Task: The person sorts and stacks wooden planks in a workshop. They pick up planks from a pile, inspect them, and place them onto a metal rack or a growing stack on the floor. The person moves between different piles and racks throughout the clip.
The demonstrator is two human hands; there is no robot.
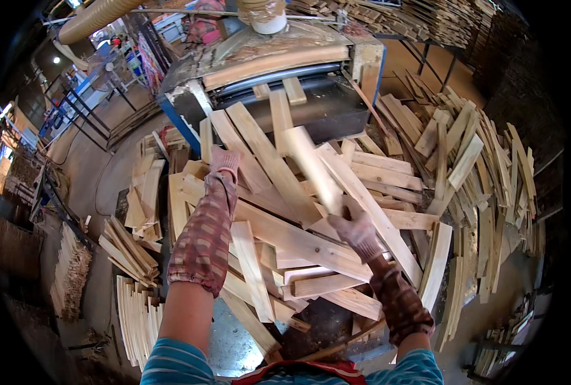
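A heap of pale wooden slats [298,237] lies in front of me, below the mouth of a woodworking machine [279,83]. My right hand [357,230], in a pinkish glove with a checked sleeve cover, grips one long slat [314,168] that tilts up and away toward the machine. My left hand [225,162], gloved the same way, reaches out over the left part of the heap and rests on or just above slats there; its fingers are hidden, so whether it holds one is unclear.
More slats [465,160] are piled to the right of the machine. Bundles of thin strips [134,314] stand on the floor at lower left. A large duct hose [96,16] runs overhead at upper left. Stacked wood [452,19] fills the back right.
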